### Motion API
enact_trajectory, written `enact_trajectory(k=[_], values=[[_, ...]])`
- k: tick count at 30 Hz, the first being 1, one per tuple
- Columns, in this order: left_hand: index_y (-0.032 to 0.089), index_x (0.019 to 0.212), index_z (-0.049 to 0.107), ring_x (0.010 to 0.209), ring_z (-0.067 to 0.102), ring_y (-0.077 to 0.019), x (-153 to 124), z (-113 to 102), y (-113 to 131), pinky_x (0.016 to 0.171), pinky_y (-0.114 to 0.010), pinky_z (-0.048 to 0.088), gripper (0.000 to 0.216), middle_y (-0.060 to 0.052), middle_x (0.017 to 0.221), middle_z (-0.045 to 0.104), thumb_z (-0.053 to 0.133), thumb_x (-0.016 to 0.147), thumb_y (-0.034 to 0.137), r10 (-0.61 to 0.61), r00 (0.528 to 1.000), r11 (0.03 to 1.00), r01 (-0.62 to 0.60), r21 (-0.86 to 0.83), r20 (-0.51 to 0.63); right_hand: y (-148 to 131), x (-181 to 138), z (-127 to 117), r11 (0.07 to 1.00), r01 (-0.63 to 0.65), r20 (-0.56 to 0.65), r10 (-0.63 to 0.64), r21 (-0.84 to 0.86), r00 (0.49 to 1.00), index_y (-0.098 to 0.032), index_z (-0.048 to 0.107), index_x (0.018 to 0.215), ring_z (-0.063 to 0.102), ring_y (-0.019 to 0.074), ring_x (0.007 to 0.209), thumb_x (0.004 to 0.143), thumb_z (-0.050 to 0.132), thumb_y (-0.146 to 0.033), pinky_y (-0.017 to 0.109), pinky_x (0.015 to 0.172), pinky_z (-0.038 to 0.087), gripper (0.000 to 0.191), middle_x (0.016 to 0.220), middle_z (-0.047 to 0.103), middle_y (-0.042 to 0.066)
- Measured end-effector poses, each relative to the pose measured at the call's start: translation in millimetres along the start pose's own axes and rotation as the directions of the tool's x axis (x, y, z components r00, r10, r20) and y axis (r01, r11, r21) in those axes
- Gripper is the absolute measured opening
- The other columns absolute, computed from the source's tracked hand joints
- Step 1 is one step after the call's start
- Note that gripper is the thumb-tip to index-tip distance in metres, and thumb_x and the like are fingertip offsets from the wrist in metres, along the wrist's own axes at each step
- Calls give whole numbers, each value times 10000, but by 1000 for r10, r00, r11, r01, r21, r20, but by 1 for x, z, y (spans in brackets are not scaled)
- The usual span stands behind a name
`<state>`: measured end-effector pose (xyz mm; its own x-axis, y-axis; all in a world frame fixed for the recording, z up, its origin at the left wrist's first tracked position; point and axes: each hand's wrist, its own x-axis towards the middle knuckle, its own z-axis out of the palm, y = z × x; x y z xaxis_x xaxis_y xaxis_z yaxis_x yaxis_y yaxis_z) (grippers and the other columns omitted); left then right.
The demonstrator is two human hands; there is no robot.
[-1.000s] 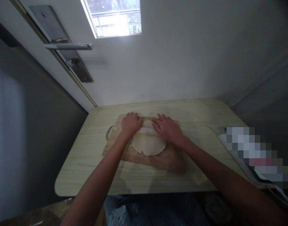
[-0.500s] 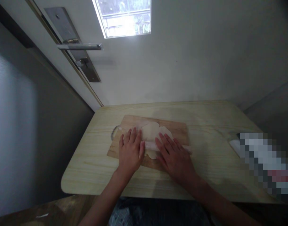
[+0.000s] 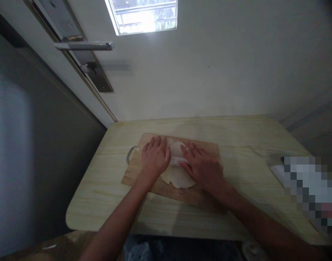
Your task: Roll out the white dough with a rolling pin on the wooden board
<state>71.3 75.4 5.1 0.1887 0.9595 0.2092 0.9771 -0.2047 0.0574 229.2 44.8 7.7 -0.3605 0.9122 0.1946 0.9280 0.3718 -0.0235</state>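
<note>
A wooden cutting board (image 3: 133, 170) with a metal handle at its left end lies on the table. On it is a thin, flat sheet of pale dough (image 3: 179, 177) with an uneven edge. A pale rolling pin (image 3: 177, 160) lies across the dough, its middle showing between my hands. My left hand (image 3: 156, 154) rests flat over the pin's left part, fingers stretched forward. Over its right part lies my right hand (image 3: 204, 163), palm down with fingers extended. Both pin ends are hidden under the hands.
The pale wood-grain table (image 3: 100, 188) stands against a white door (image 3: 195, 79) with a metal lever handle (image 3: 84, 46) and a small window (image 3: 145, 16). A pixelated, unrecognisable object (image 3: 309, 185) sits at the table's right edge.
Both hands and the rolling pin have moved forward, away from my body, over the dough. More of the dough's near part now shows. The view has shifted slightly.
</note>
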Motion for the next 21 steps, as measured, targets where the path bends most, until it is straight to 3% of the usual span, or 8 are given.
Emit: enact_trajectory(k=[7,13,21], values=[[156,1126,465,1092,422,-206,41,6,-5,888,-329,322,422,-91,1164,503,259,833,381,-26,997,998,31,-62,72,15,30,1,1000,-7,93,6,14,996,-179,409,1194,385,245,1119,852,208,-431,434,897,276,470,1245,427,107],[144,1010,545,941,522,-183,61,6,-5,794,-276,375,393,-98,1006,587,256,838,348,-104,989,986,117,-122,109,27,53,-1,994,-23,201,2,107,980,-178,456,1134,437,209,1071,859,192,-424,354,839,336,454,1183,484,104],[117,896,585,847,554,-190,78,10,-9,714,-277,399,391,-130,902,607,239,826,286,-118,989,990,124,-63,94,37,67,6,990,-48,197,20,135,980,-162,545,969,532,169,904,871,173,-395,288,795,349,449,979,590,91]])
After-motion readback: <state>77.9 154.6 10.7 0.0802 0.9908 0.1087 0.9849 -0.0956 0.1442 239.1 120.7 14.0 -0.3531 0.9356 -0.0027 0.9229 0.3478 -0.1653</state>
